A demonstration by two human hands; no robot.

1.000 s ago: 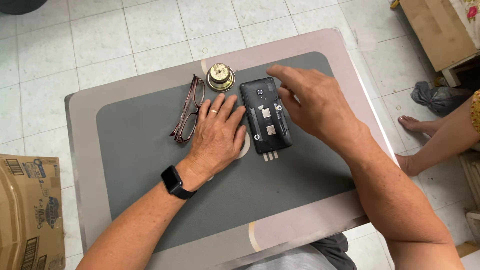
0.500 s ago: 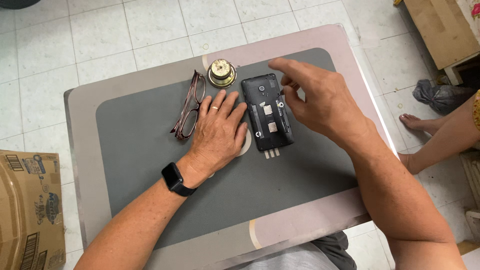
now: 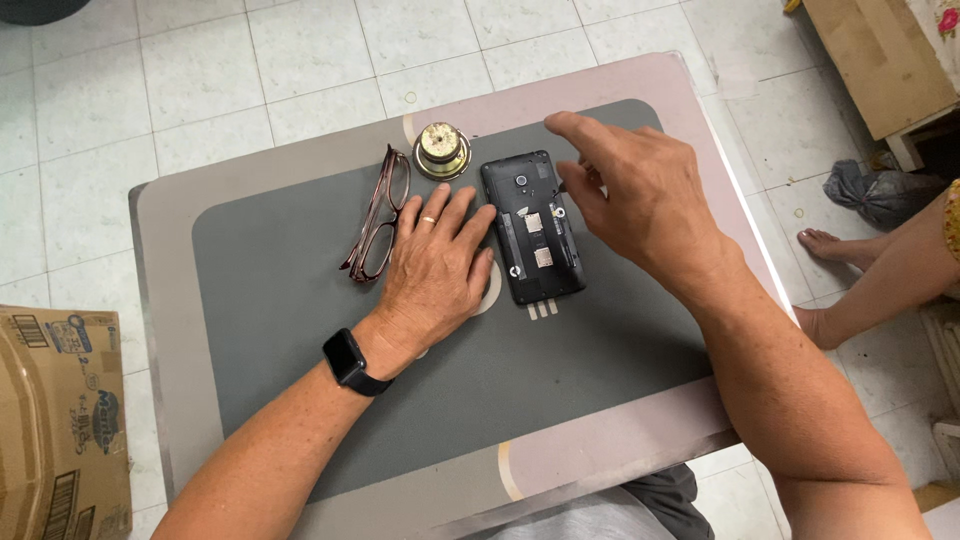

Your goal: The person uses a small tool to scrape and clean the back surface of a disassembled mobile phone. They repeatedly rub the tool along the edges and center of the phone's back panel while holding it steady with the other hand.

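We note a black phone [image 3: 532, 228] lying back-up on the grey table [image 3: 300, 400], its rear cover off so the open shell shows what sits inside: small silvery card slots in the middle and a camera lens near the top edge; three pale strips stick out below its bottom edge. Our left hand [image 3: 437, 268] lies flat and open on the table, fingertips touching the phone's left edge, gripping nothing; a dark watch [image 3: 350, 361] on its wrist. Our right hand [image 3: 630, 195] hovers over the phone's upper right, fingers loosely spread, holding nothing. Folded glasses [image 3: 378, 215] lie just left of the left hand; a small round speaker [image 3: 442, 150] stands beyond it. A cardboard box [image 3: 55, 420] stands on the floor at left, its contents hidden. Against half a second ago, the right hand has lifted slightly off the phone; left hand and phone unmoved.
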